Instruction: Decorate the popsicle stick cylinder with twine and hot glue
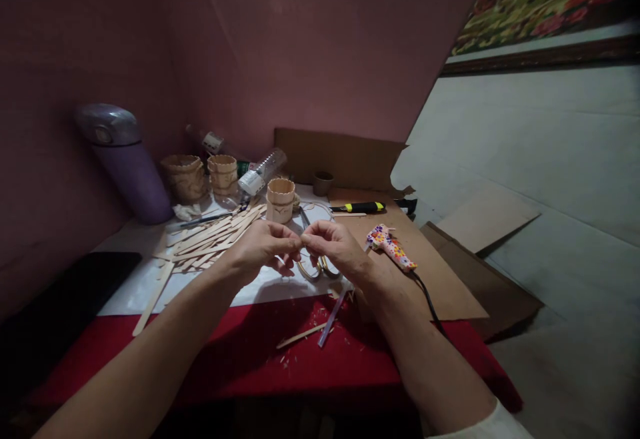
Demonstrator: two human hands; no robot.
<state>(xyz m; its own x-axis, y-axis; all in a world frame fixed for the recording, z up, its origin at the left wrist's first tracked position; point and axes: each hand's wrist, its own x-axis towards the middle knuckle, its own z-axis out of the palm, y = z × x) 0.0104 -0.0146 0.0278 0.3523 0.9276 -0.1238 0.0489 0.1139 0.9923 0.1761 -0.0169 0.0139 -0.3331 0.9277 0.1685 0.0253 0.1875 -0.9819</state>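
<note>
My left hand and my right hand meet fingertip to fingertip above the middle of the table. Both are pinched closed; whatever lies between the fingertips is too small to make out. Below them, partly covered by my right hand, is a pair of scissors with gold-toned handles. Just beyond my fingers stands a small wooden cup with a scalloped rim. To the left of my left hand spreads a pile of flat wooden sticks.
A flower-patterned glue gun lies on cardboard at right, near a black-and-yellow utility knife. A glue stick lies in front. Behind are a purple bottle, plastic bottles and two more wooden cups.
</note>
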